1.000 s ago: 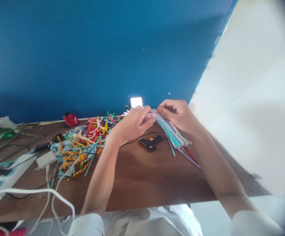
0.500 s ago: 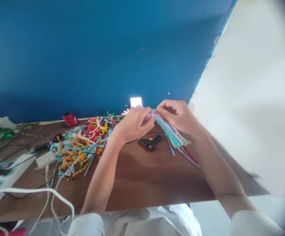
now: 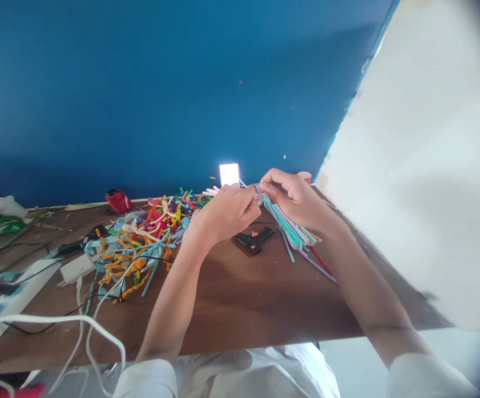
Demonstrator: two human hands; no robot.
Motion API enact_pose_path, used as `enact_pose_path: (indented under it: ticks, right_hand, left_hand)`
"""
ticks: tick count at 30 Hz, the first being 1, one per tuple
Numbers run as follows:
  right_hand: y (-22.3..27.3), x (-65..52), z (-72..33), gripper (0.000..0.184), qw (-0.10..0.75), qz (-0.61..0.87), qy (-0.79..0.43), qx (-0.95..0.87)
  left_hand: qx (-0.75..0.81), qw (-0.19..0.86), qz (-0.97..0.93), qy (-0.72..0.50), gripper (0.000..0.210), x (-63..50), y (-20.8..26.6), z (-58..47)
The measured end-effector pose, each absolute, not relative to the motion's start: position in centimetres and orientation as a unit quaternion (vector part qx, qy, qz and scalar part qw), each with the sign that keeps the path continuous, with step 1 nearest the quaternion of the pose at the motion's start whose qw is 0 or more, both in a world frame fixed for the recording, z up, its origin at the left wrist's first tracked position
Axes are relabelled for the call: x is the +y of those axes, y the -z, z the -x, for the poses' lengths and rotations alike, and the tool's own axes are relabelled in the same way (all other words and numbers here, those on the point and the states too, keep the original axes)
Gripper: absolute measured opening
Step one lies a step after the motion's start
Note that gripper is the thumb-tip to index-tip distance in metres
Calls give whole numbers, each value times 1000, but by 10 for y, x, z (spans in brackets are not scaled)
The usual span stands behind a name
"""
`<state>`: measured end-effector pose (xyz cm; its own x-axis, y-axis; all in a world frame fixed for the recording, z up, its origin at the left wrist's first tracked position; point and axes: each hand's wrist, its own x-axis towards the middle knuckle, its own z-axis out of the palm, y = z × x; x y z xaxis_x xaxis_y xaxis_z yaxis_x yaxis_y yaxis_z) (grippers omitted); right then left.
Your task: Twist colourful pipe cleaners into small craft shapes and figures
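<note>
My left hand (image 3: 234,213) is closed, its thumb and fingers pinching a pale pink pipe cleaner (image 3: 259,197), mostly hidden by the fingers. My right hand (image 3: 287,193) is closed in a pinch right beside it, fingertips on the same small piece. Under my right hand lies a bundle of pastel pipe cleaners (image 3: 292,229) in blue, green and lilac, fanning toward me. A black glue gun (image 3: 253,241) rests on the table between my forearms. Beyond my left hand stands a phone (image 3: 229,174) with a bright screen.
Left of my left arm is a tangled heap of colourful pipe cleaners (image 3: 144,237). A white power strip (image 3: 20,298), a white adapter (image 3: 77,269) and loose cables (image 3: 57,319) cover the left side. A red pouch (image 3: 118,201) sits by the blue wall (image 3: 161,99).
My left hand has turned slightly, hiding more of the pink piece. My right hand has shifted a little left, and a red-and-white round object shows behind it.
</note>
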<state>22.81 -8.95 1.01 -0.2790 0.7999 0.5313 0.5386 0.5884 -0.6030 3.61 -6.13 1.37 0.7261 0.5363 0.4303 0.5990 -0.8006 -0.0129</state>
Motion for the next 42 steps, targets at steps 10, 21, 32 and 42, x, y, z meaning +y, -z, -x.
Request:
enact_pose_path:
  ticks: [10, 21, 32, 42]
  right_hand:
    - [-5, -80, -232, 23, 393, 413, -201, -796]
    - [-1, -75, -232, 19, 392, 384, -118, -828]
    - [2, -66, -237, 15, 381, 386, -67, -837]
    - [4, -62, -235, 9, 435, 374, -70, -816]
  left_hand:
    - [-284, 62, 942, 168, 31, -57, -9, -41]
    - [-343, -10, 929, 136, 41, -57, -8, -40]
    - [-405, 49, 902, 142, 47, -60, -5, -45]
    - [-422, 107, 887, 152, 41, -65, -6, -49]
